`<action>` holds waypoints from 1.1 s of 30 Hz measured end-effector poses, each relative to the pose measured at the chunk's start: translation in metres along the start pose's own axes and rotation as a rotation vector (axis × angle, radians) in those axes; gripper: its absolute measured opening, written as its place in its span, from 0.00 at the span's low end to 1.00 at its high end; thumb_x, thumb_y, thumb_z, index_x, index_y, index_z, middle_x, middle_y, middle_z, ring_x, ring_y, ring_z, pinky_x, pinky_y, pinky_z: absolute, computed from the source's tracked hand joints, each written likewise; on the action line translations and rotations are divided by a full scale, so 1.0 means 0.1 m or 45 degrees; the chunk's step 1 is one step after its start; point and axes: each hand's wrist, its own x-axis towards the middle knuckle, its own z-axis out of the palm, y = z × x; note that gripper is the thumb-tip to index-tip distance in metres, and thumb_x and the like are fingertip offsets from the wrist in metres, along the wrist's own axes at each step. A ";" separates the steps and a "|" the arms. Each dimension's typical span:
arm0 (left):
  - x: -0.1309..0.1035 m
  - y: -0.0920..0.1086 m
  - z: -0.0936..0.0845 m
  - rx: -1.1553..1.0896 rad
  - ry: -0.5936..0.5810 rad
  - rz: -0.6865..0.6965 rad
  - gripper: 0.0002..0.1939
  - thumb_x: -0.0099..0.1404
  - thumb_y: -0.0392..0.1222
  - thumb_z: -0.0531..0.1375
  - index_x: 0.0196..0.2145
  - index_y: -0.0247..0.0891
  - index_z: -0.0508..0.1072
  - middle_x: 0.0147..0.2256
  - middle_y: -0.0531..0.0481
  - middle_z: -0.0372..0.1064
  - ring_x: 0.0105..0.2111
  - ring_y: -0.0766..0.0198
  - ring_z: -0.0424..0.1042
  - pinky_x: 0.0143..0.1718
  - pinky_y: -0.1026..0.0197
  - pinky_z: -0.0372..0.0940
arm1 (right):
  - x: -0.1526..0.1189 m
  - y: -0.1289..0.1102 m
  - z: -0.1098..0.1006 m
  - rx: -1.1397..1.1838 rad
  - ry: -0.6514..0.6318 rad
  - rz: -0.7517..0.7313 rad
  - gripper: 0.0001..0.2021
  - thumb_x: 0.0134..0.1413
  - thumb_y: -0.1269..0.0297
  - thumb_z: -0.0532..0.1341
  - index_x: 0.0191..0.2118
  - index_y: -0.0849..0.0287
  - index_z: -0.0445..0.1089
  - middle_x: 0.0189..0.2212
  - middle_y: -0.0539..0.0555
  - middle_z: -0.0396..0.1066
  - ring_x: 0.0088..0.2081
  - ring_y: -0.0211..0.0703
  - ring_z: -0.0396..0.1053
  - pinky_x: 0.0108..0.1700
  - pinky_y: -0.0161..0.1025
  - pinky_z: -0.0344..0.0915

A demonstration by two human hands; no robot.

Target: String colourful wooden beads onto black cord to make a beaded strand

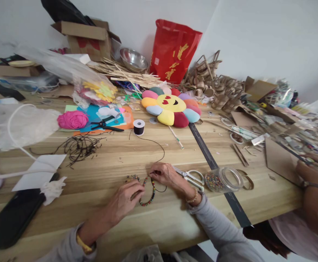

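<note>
My left hand (124, 202) rests on the wooden table (109, 225), fingertips pinching one end of a string of coloured beads (149, 194). My right hand (165, 174) pinches the other end, where a thin black thread (159, 145) runs up to a black spool (138, 127). A few loose beads (131, 178) lie just left of the hands. White-handled scissors (190, 176) lie touching my right hand's far side. A clear jar of beads (221, 180) lies on its side to the right.
A flower-shaped plush cushion (171, 105), a pink yarn ball (73, 119), black pliers (106, 126) and a tangle of cut thread (78, 146) lie behind. A red bag (173, 51) and boxes stand at the wall. Another person's hands (310, 171) work cardboard at right.
</note>
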 end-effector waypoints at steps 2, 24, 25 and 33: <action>0.02 -0.05 -0.02 0.006 0.094 0.003 0.08 0.66 0.34 0.55 0.32 0.37 0.74 0.29 0.48 0.73 0.30 0.64 0.71 0.33 0.64 0.66 | 0.01 0.02 0.02 0.030 0.010 0.020 0.04 0.54 0.72 0.63 0.32 0.59 0.75 0.28 0.50 0.73 0.30 0.36 0.68 0.33 0.30 0.58; 0.33 -0.32 -0.05 0.068 -0.129 0.159 0.08 0.67 0.34 0.56 0.35 0.36 0.77 0.33 0.46 0.72 0.39 0.59 0.68 0.41 0.56 0.64 | 0.03 0.06 -0.01 0.131 0.024 0.004 0.05 0.55 0.75 0.61 0.34 0.60 0.74 0.32 0.50 0.74 0.33 0.35 0.70 0.36 0.28 0.60; 0.33 -0.33 -0.04 0.069 -0.123 0.165 0.08 0.67 0.34 0.57 0.35 0.36 0.77 0.33 0.46 0.72 0.39 0.59 0.68 0.41 0.56 0.64 | 0.03 0.05 -0.03 0.113 0.002 -0.021 0.05 0.55 0.75 0.61 0.34 0.60 0.74 0.32 0.50 0.74 0.33 0.35 0.69 0.37 0.28 0.60; 0.31 -0.35 -0.05 0.060 -0.106 0.156 0.08 0.67 0.35 0.57 0.34 0.36 0.77 0.33 0.47 0.71 0.38 0.60 0.67 0.41 0.57 0.64 | -0.01 -0.04 -0.17 -0.123 -0.152 -0.176 0.07 0.59 0.77 0.58 0.32 0.62 0.71 0.32 0.53 0.69 0.34 0.36 0.66 0.36 0.30 0.59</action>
